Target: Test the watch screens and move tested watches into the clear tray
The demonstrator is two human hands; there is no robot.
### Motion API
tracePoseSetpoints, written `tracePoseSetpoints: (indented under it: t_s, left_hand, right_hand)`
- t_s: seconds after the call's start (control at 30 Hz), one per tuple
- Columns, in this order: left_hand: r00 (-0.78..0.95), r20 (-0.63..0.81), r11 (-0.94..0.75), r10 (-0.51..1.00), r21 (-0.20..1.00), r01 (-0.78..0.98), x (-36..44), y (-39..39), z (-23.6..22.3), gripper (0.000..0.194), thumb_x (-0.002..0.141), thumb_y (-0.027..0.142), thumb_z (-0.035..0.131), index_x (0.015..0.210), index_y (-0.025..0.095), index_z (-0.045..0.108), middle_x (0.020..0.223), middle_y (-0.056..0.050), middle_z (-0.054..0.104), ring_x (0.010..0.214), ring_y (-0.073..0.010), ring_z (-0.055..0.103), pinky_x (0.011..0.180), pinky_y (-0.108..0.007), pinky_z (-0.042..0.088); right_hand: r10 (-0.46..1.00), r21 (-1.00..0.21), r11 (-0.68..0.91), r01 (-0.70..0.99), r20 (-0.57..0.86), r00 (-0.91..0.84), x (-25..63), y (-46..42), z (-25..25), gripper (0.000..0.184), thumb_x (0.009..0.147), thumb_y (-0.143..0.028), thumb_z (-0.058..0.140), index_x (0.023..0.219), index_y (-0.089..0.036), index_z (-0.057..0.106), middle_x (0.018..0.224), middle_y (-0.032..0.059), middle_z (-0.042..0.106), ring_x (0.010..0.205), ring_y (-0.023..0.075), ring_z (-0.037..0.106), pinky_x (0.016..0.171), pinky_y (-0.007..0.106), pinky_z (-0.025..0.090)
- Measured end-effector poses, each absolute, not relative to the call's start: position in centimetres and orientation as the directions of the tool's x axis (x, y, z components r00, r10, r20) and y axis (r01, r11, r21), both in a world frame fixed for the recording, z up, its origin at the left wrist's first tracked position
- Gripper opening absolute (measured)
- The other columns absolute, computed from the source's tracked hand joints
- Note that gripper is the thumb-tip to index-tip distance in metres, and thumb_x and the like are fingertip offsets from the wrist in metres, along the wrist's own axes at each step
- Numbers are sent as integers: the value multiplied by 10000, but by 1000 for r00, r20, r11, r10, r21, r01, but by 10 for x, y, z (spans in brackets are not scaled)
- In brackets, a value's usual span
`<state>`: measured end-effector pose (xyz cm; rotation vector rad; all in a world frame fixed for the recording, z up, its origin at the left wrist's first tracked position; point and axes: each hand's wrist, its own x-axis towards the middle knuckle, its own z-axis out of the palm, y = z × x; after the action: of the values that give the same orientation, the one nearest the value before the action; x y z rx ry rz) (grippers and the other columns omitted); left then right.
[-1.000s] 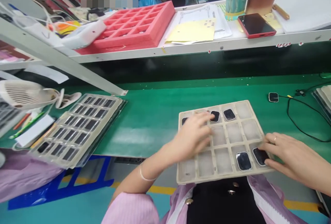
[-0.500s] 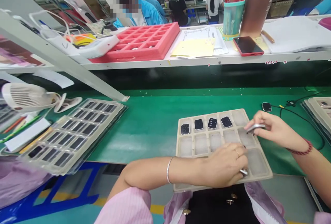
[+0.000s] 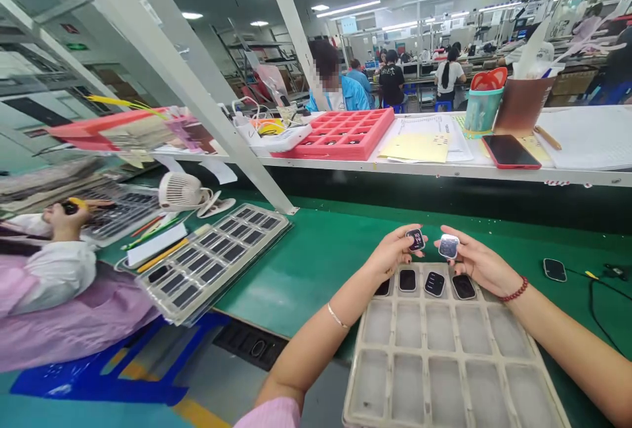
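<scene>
While my left hand (image 3: 394, 253) and right hand (image 3: 478, 259) each pinch a watch (image 3: 415, 239) right of centre, I'm likely inspecting, and the next move calls for steadiness.

On my feed I see two square, round-cornered watches raised side by side, apart, over the tray's far edge: the left watch (image 3: 415, 239) dark with pale lit marks, the right watch (image 3: 448, 246) silvery and bright. Below, the beige tray (image 3: 407, 324) lies with its compartments in rows; I count four dark-faced watches (image 3: 435, 284) along the farthest, the leftmost partly hidden.
</scene>
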<state>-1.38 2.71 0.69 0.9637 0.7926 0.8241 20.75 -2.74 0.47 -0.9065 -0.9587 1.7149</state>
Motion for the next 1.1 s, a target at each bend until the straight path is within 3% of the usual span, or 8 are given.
tracePoseSetpoints:
  t_s: [0.1,0.3,0.47,0.67,0.8,0.87,1.0,1.1]
  left_hand:
    - [573,-197,404,795,877,-259,-15,22,-2,649,755,341,753,1351,207,532,1162,-140,685,791,-155,700,546,-188,454]
    - [645,-157,367,748,907,-206,-19,13,-3,761,754,386,770,1420,209,449,1000,-92,694,667,-130,681,522,-192,444]
    - [653,-149,339,743,925,-174,-20,13,-4,652,746,420,769,1309,178,546,996,-85,657,721,-153,694,550,-198,481]
    - [617,-203,333,760,938,-101,-10,15,16,506,833,269,650,1319,189,536,1123,-112,642,908,-193,685,631,-233,519]
    - [572,-179,254,801,966,-53,-1,13,13,490,782,181,643,1265,157,563,974,-92,680,827,-173,678,586,-208,479]
    - [567,-165,210,807,978,-15,1,12,6,438,793,230,652,1219,143,596,907,-79,683,782,-163,672,564,-201,457]
    - [549,-139,172,824,985,-10,-1,10,-2,436,819,414,655,1154,135,648,962,-98,695,684,-142,660,503,-199,396]
    - [562,-137,237,816,966,-107,-4,10,-1,557,806,455,672,1278,169,596,1109,-126,684,749,-159,667,534,-213,430]
  right_hand:
    - [946,-890,-254,-378,-148,-288,213,-32,4,424,806,-335,754,1212,-264,654,977,39,703,628,107,618,551,231,562]
    - [938,-923,-250,-291,-157,-309,212,-32,3,407,734,-371,824,1093,-228,693,1051,59,705,570,69,580,549,214,537]
    - [947,-961,-181,-208,-114,-300,212,-32,-4,443,724,-392,824,1108,-221,686,1054,69,699,557,85,587,549,259,547]
    - [979,-987,-107,-116,-85,-183,212,-34,-2,495,859,-474,664,1294,-246,611,1177,106,672,848,202,690,723,370,611]
    - [982,-988,-106,-114,-86,-167,214,-34,-2,439,876,-451,634,1266,-249,625,1202,114,673,839,197,677,692,367,612]
    - [980,-986,-121,-117,-100,-170,214,-33,-3,395,872,-428,638,1219,-239,645,1160,112,693,792,183,667,653,341,603]
    - [975,-978,-142,-150,-112,-194,215,-32,-4,338,897,-407,602,1169,-215,662,1127,118,710,722,160,649,598,293,569]
    - [973,-963,-157,-219,-113,-202,214,-33,-1,396,902,-396,600,1267,-243,616,1216,114,674,796,175,649,624,304,575]
